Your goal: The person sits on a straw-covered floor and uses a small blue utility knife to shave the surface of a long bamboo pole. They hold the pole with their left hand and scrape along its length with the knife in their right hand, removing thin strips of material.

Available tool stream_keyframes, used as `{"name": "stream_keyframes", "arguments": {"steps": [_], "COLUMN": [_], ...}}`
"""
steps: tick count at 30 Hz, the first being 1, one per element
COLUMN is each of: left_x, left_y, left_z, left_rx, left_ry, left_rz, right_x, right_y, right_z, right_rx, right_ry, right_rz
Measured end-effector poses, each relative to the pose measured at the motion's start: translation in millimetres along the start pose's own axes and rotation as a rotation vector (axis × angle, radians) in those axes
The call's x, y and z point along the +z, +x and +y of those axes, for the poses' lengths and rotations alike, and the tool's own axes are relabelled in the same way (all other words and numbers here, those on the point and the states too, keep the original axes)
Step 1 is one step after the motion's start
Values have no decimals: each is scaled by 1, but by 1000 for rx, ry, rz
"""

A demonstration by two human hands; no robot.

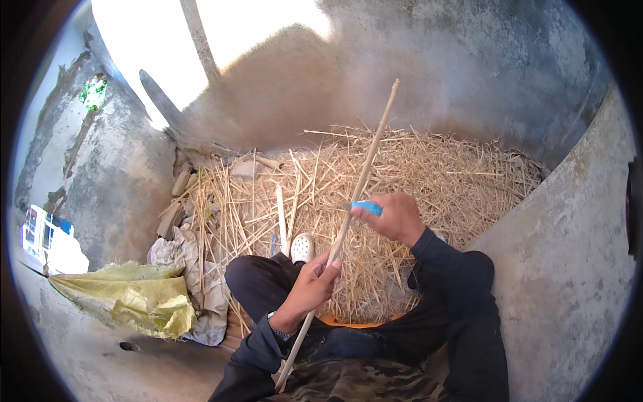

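Observation:
A long, pale bamboo stick [372,153] slants across the middle, its far tip up against the back wall and its near end by my lap. My left hand [313,287] is closed around its lower part, thumb along the top. Higher up, my right hand [399,218] grips a blue-handled knife [367,208] held against the stick. Only a small dark bit of its blade shows at the stick's edge. A thick heap of straw-coloured shavings [442,174] lies beyond and below my hands.
Pale split strips [281,214] lie among the shavings near my light clog [303,248]. At left are a torn yellow-green sack [144,295] and crumpled pale cloth [211,295]. Concrete walls [455,80] stand behind and on both sides; a low wall [556,248] slopes close on my right.

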State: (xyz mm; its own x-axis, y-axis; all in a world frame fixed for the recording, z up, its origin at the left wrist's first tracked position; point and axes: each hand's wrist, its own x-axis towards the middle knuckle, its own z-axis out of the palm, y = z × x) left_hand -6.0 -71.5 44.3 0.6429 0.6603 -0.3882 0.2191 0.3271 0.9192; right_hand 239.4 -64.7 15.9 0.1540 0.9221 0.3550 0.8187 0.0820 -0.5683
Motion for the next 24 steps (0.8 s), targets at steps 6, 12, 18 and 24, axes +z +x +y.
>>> {"name": "stream_keyframes", "arguments": {"steps": [6, 12, 18, 24], "left_x": [-7, -3, 0, -2], "left_y": [-5, -6, 1, 5], "left_z": [16, 19, 15, 15], "left_rx": [-4, 11, -51, -78], "left_ry": [-223, -244, -264, -321], "left_rz": [9, -20, -18, -53], "right_x": [13, 24, 28, 32], "right_y": [-23, -17, -10, -3], "right_z": [-29, -18, -6, 3], "right_rx": [-169, -220, -288, -367], "right_ry": [-66, -99, -131, -184], "right_rz": [-40, 66, 147, 182]}}
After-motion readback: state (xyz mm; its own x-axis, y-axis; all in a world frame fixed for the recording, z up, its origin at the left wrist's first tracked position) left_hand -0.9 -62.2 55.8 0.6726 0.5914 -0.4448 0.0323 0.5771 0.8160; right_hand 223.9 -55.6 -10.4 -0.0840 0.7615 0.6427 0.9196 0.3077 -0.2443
